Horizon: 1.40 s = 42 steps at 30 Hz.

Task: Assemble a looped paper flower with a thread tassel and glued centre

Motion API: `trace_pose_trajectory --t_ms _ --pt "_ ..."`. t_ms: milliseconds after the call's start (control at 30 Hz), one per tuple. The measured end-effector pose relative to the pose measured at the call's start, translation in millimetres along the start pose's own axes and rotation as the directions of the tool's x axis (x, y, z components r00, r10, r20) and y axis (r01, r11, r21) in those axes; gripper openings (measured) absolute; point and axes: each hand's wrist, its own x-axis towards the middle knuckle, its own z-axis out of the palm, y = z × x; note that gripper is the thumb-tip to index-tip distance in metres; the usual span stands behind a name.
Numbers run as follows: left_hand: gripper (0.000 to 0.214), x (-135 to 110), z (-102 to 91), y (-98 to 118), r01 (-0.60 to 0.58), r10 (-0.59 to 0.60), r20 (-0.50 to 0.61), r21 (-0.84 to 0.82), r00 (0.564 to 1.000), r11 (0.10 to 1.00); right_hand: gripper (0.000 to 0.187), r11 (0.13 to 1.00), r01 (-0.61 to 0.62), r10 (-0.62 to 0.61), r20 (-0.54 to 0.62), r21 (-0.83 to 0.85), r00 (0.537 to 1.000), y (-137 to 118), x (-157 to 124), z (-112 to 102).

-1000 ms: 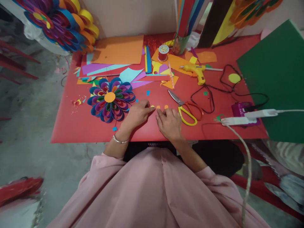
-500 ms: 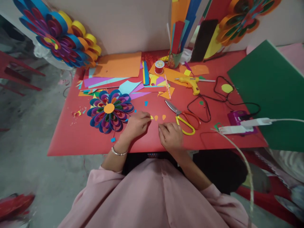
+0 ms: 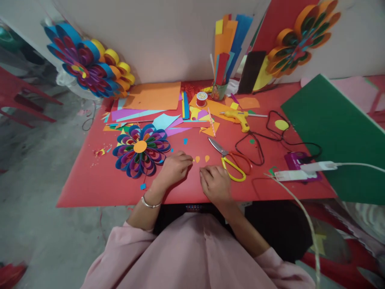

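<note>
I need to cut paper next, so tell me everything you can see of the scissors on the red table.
The scissors lie flat on the red table, just beyond the person's right hand. Two silver metal blades, nearly shut, point away from the person and leftward. The handles look plastic: a yellow loop nearer the hand and an orange-red loop beside a looped black cord. Whether the hand touches the yellow loop cannot be told.
</note>
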Motion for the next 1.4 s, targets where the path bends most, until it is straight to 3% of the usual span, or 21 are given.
trace_pose_trajectory --t_ms 467,733,900,1067,1233,1400 --pt "0.032 1.9 1.3 -1.0 0.0 -0.001 -0.052 -0.007 0.999 1.0 0.016 0.995 -0.058 0.06 -0.018 0.086 0.998 2.1 11.9 -3.6" --pt "0.027 8.5 -7.0 4.4 -0.044 0.029 0.075 0.198 0.997 0.979 0.016 0.982 -0.149 0.161 -0.106 0.119 0.981 18.2 27.9 -15.9" --pt "0.031 35.9 -25.7 0.2 -0.045 -0.024 0.219 0.307 0.975 0.951 0.02 0.966 -0.186 0.219 -0.185 0.178 0.958 24.8 10.2 -16.2" --pt "0.032 85.1 -41.5 -10.5 0.009 -0.192 0.352 0.46 0.916 0.888 0.02 0.966 -0.106 0.156 -0.203 0.237 0.967 20.0 -3.0 -14.0" --pt "0.033 116.9 -33.1 -23.7 0.05 -0.299 0.37 0.553 0.88 0.832 0.019 0.971 -0.059 0.087 -0.115 0.23 0.989 17.7 -5.0 -13.8" --pt "0.035 121.2 -23.0 -57.8 0.103 -0.307 0.306 0.537 0.901 0.837 0.02 0.969 -0.068 0.097 -0.115 0.238 0.989 20.5 -6.0 -13.7"
